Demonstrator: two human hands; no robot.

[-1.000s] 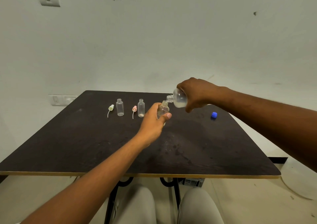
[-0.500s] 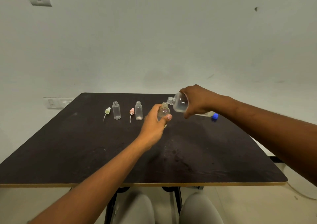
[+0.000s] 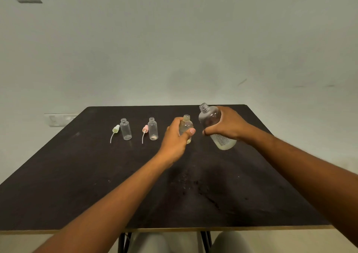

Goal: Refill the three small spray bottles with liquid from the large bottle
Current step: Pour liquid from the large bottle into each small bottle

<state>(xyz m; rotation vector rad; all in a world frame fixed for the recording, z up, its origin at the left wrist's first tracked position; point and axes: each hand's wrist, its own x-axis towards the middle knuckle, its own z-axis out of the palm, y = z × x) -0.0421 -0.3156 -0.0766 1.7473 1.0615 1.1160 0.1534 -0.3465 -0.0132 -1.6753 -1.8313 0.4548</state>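
Dark tabletop (image 3: 77,185) carrying everything, viewed from above and in front. Largest of the task's things: large bottle (image 3: 210,117), uncapped, gripped round its middle by the right hand (image 3: 226,125) with fingers curled about the body; long axis near upright but leaning a little, open mouth pointing up and slightly left, base low toward the tabletop, though whether touching cannot be told. Whitish liquid pooled at its lower end. Just left of it, third small bottle (image 3: 185,125), held by the left hand (image 3: 175,136), fingers and thumb wrapped round its sides, mouth up, axis close to vertical, base at or just above the surface. Probably the close of one pour: mouths apart, no stream showing, fill level too hard to read through the clear plastic. Further left, two more small bottles standing upright and open: middle bottle (image 3: 153,128) with a trace of pinkish residue at the bottom, left bottle (image 3: 126,129) looking empty. Beside each, lying flat, a removed sprayer: pink sprayer (image 3: 145,129) and green sprayer (image 3: 115,129), dip tubes trailing toward the near edge. Next move likely: set the held bottle down, take the middle one, tip the large bottle slowly, mouth over mouth; narrow necks, so spill risk high.
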